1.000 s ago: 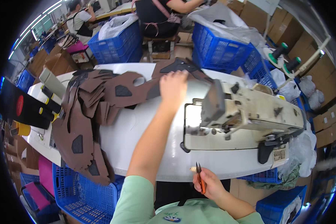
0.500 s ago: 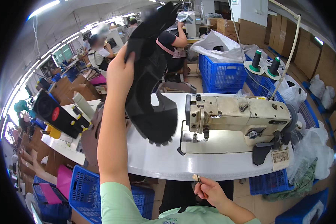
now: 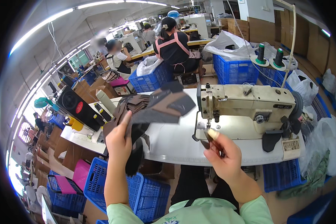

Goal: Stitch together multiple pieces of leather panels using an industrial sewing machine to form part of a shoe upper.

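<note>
our left hand (image 3: 118,140) is closed on a bunch of dark brown cut pieces (image 3: 158,108), held up above the left part of the white table (image 3: 175,143), with more pieces piled just behind. our right hand (image 3: 222,153) pinches small snips (image 3: 210,137) in front of the cream sewing machine (image 3: 250,102). a blue crate (image 3: 112,188) sits below the left arm.

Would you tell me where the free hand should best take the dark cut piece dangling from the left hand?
Probably its broad upper end, from the right: the dark cut piece fans out flat there beside the left hand, while the narrow tail hangs limp below.
</note>
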Tool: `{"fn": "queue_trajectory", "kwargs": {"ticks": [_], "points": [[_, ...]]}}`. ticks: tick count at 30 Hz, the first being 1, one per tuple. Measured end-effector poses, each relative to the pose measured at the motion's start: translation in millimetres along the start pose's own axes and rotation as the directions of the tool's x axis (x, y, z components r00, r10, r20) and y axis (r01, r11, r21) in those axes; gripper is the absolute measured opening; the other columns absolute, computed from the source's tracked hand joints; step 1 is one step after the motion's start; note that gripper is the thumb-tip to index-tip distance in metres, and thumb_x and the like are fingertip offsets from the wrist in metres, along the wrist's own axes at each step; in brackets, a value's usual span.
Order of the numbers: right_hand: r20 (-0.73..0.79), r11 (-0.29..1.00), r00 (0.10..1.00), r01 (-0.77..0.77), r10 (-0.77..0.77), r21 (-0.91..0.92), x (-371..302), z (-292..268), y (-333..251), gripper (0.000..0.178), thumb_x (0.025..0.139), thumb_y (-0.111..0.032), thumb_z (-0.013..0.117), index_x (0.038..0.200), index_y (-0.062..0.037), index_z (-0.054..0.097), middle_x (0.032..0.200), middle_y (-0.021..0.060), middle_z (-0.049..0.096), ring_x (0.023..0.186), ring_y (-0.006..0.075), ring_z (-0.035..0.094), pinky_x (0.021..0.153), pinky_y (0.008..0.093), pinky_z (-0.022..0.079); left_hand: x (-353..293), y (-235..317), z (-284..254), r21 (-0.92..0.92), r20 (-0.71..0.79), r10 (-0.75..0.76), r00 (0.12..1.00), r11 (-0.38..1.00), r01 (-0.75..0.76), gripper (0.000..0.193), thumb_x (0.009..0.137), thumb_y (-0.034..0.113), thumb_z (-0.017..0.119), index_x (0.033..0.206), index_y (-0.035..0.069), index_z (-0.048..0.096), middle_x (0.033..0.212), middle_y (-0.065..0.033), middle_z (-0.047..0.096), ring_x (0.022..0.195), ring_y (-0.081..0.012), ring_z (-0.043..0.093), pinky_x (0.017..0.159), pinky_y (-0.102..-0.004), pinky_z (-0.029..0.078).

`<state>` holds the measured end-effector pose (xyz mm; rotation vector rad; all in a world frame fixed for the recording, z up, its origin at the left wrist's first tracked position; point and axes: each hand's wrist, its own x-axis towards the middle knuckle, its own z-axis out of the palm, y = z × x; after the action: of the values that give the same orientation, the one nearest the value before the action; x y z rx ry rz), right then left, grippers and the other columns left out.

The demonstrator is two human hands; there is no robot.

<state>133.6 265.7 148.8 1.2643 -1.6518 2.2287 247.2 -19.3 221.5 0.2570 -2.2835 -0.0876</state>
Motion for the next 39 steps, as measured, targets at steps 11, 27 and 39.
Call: {"fn": "queue_trajectory", "kwargs": {"ticks": [11,27,39], "points": [[-0.200,0.996,0.976,-0.080,0.088,0.049,-33.7,23.8,32.9,0.046,0.092,-0.015,0.073,0.131,0.0016,0.055,0.094,0.0009,0.060,0.079,0.0046,0.052,0.073,0.0184,0.045,-52.0,-1.7,2.5,0.091,0.071,0.132,0.989,0.986,-0.138,0.065,0.069,-0.009,0.054,0.130,0.009,0.063,0.107,-0.0147,0.071,0.093,-0.0318,0.070,0.077,-0.0386,0.055],[-0.186,0.921,0.938,-0.223,0.292,0.320,-6.3,28.6,40.3,0.023,0.090,-0.019,0.076,0.100,-0.0021,0.064,0.069,-0.0067,0.050,0.061,0.0000,0.039,0.054,0.0180,0.030,-53.0,6.1,15.2,0.086,0.052,0.142,0.989,0.986,-0.146,0.061,0.071,-0.010,0.055,0.129,0.007,0.064,0.100,-0.0176,0.071,0.089,-0.0322,0.070,0.076,-0.0382,0.055],[-0.148,0.977,0.978,-0.120,0.147,0.177,-24.7,16.3,50.5,0.018,0.092,-0.015,0.072,0.097,-0.0007,0.063,0.074,-0.0031,0.057,0.060,0.0014,0.043,0.053,0.0182,0.034,-53.6,4.4,18.4,0.114,0.066,0.046,0.997,0.992,-0.054,0.058,0.077,-0.008,0.057,0.132,0.009,0.062,0.100,-0.0161,0.071,0.088,-0.0325,0.070,0.077,-0.0388,0.054]]}}
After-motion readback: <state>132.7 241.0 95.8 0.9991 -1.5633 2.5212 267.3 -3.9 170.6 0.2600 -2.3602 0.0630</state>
